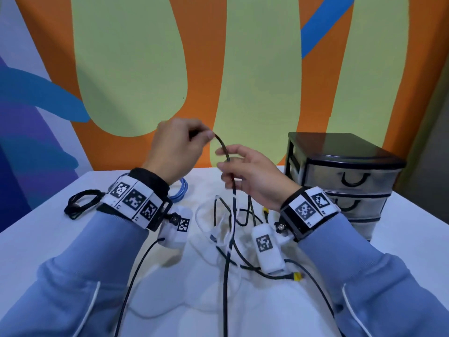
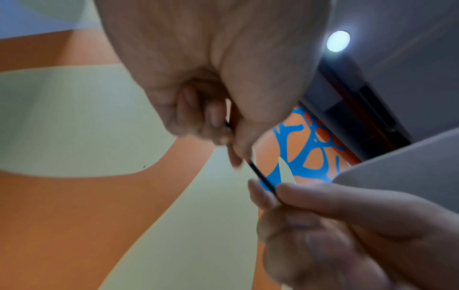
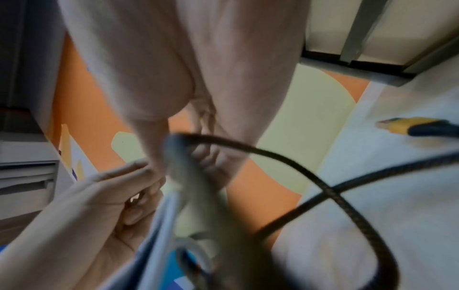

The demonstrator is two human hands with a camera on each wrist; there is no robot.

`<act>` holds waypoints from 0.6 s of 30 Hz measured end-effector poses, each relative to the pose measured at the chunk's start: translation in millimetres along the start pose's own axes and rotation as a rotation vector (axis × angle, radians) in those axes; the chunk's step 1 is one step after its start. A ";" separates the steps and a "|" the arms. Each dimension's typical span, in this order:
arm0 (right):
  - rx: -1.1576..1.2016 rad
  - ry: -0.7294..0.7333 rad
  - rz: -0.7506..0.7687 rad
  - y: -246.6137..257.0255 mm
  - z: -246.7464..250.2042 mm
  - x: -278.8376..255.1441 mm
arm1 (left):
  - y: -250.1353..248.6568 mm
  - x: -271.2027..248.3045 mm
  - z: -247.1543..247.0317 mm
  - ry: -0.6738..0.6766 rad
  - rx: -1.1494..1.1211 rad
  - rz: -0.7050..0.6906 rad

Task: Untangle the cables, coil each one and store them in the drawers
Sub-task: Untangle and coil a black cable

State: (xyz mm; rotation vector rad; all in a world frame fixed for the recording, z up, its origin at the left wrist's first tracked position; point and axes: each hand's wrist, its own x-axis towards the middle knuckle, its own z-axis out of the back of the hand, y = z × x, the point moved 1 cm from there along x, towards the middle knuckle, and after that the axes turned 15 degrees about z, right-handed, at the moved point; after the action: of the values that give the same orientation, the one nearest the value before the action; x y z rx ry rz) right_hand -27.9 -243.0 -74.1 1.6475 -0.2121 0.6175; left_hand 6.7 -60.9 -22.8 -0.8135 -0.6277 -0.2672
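Note:
A black braided cable (image 1: 233, 195) rises from a tangle of black and white cables (image 1: 230, 242) on the white table (image 1: 48, 239). My left hand (image 1: 205, 135) pinches the cable near its upper end, above the table. Just below and to the right, my right hand (image 1: 224, 158) holds the same cable between thumb and fingers. In the left wrist view the cable (image 2: 261, 176) runs taut between the left hand (image 2: 233, 141) and the right hand (image 2: 269, 194). The black drawer unit (image 1: 340, 176) stands at the right with its drawers closed.
A coiled black cable (image 1: 80, 203) lies at the left of the table, and a coiled blue cable (image 1: 181, 190) lies behind my left wrist. Yellow-tipped plugs (image 1: 297, 276) lie in the tangle; one plug (image 3: 410, 127) shows in the right wrist view. A painted wall stands behind.

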 end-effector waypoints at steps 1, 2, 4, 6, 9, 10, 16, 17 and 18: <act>-0.058 0.112 -0.040 0.4 -2.2 -2.4 | 3.1 4.3 4.8 -0.108 -0.035 0.047; -0.123 0.221 -0.077 0.2 -3.8 -5.0 | 7.5 9.2 11.7 -0.220 -0.085 0.099; -0.240 0.376 -0.114 -0.5 -3.8 -10.2 | 17.1 15.8 28.4 -0.412 -0.198 0.205; -0.354 0.394 -0.107 0.5 -0.2 -9.9 | 26.7 17.5 44.8 -0.540 -0.241 0.308; -0.422 0.122 0.005 -2.7 7.0 -2.7 | 37.0 15.8 54.2 -0.411 -0.158 0.412; -0.428 0.017 0.058 -4.0 9.9 -0.6 | 37.7 15.0 53.4 -0.305 -0.127 0.422; -0.489 -0.215 0.326 -3.2 14.3 3.5 | 10.2 -0.2 43.0 -0.015 0.094 0.028; -0.496 -0.211 0.358 -2.3 12.3 4.0 | -0.6 -6.3 39.4 0.039 0.081 -0.093; -0.510 -0.204 0.388 -1.1 10.2 4.5 | -9.6 -12.0 33.1 0.102 0.067 -0.186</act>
State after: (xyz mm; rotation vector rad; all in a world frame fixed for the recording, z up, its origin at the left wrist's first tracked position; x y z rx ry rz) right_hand -20.8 -251.7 -73.4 1.1748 -0.7864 0.6197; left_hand -20.9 -42.8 -7.3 -0.6733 -0.6133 -0.4517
